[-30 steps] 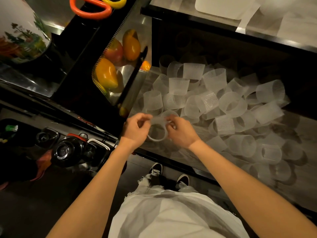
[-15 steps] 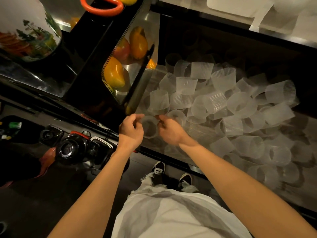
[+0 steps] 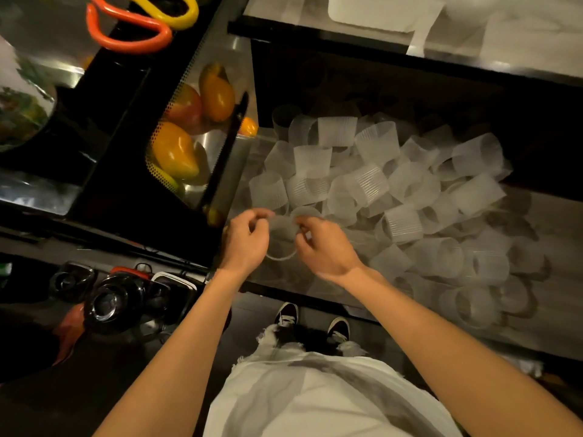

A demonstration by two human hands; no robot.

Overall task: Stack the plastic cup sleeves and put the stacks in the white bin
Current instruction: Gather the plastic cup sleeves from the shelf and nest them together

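A steel counter (image 3: 555,234) fills the right side of the view, and on it lies a loose pile of translucent ribbed cup sleeves (image 3: 372,184), tumbled at all angles, some upright and some on their sides. The pile spreads from the dark back of the counter to its near edge. At the top edge, on a higher shelf well apart from the pile, part of the white bin (image 3: 372,14) shows. To the left of the pile a perforated metal tray (image 3: 220,171) holds yellow and red fruit (image 3: 175,151).

Both hands meet over the near left corner of the counter, just in front of the pile. The left hand (image 3: 244,239) and the right hand (image 3: 325,247) each have their fingers curled in a narrow pinch on the top rim of one held sleeve (image 3: 282,227). It hangs between the two hands with its lower rim below the knuckles, its opening facing roughly toward the camera. Motion blur softens it, so it may be more than one sleeve nested together; this cannot be told.
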